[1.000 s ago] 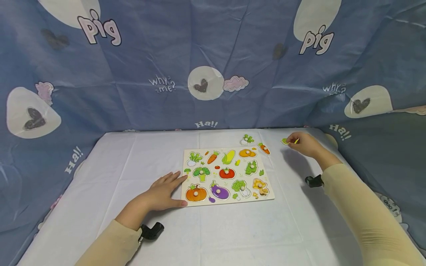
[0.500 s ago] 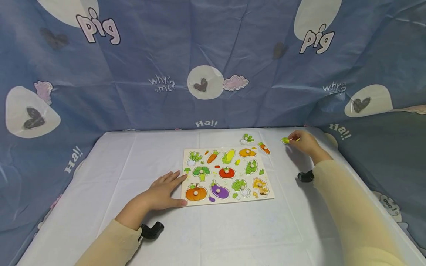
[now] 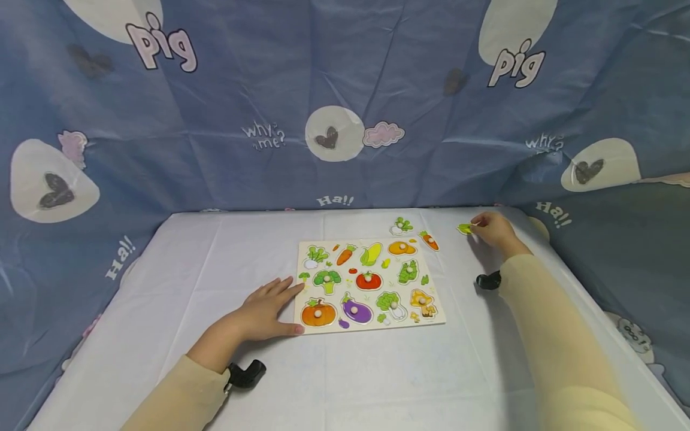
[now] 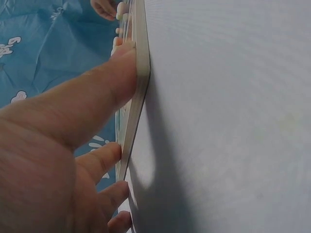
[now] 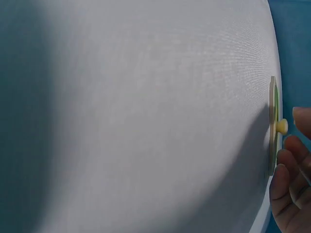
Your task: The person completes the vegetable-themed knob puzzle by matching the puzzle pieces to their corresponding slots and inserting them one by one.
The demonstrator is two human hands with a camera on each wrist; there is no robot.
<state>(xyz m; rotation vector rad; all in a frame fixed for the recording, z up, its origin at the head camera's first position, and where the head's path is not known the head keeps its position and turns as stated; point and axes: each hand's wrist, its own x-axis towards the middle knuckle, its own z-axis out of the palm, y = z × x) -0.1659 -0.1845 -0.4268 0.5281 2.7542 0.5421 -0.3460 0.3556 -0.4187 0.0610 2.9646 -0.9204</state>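
My left hand [image 3: 269,311] rests at the left edge of a white vegetable puzzle board [image 3: 345,302]. Its thumb and a finger touch the edge, which the left wrist view shows close up. My right hand [image 3: 495,230] is at a yellow-green corn puzzle piece [image 3: 464,228], which lies flat on the cloth at the back right. In the right wrist view the piece's pale knob [image 5: 282,127] stands just short of the thumb and fingertips, with a small gap. The fingers are bent but grip nothing there; the head view partly hides the piece behind them.
A turnip piece [image 3: 401,226] and a carrot piece [image 3: 429,240] lie on the white cloth [image 3: 377,377] behind the board. Several knobbed pieces sit in the board, among them a pumpkin [image 3: 318,313] and an eggplant [image 3: 357,311]. A blue printed curtain [image 3: 259,173] rises behind.
My right forearm and wrist have swung left around the corn piece. The yellow tip that showed beyond the right fingers is out of sight now. My left hand and the board have stayed put.
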